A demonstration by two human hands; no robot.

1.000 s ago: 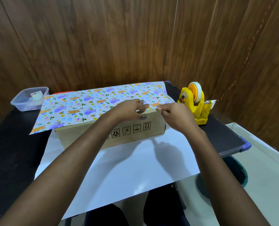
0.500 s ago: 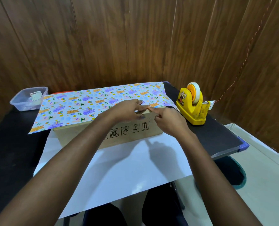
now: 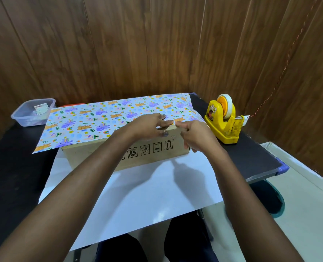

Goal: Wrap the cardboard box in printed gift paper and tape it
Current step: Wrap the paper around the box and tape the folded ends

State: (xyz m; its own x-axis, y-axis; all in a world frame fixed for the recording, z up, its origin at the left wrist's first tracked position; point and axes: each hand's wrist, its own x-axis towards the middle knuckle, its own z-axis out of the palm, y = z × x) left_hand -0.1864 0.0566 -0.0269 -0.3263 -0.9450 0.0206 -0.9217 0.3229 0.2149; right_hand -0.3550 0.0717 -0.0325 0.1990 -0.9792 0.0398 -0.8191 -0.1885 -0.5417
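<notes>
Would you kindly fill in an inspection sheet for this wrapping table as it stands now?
Surface: black table, mostly covered by paper.
Job's things: cardboard box lies on the gift paper, white side up in front; the printed flap is folded over the box top. Yellow tape dispenser stands to the right.
Clutter: clear plastic tub at far left.
Grippers: left hand presses the flap; right hand is at the flap's edge.
Cables: thin cord along the wall.
Surroundings: wood-panelled walls.

Brown matt cardboard box (image 3: pixel 92 156); gift paper (image 3: pixel 100 120) printed on top, glossy white underneath. Yellow scuffed plastic tape dispenser (image 3: pixel 223 123), clear plastic tub (image 3: pixel 24 118), matt black worktop (image 3: pixel 11 167), wood-grain wall panels (image 3: pixel 138 44).
</notes>
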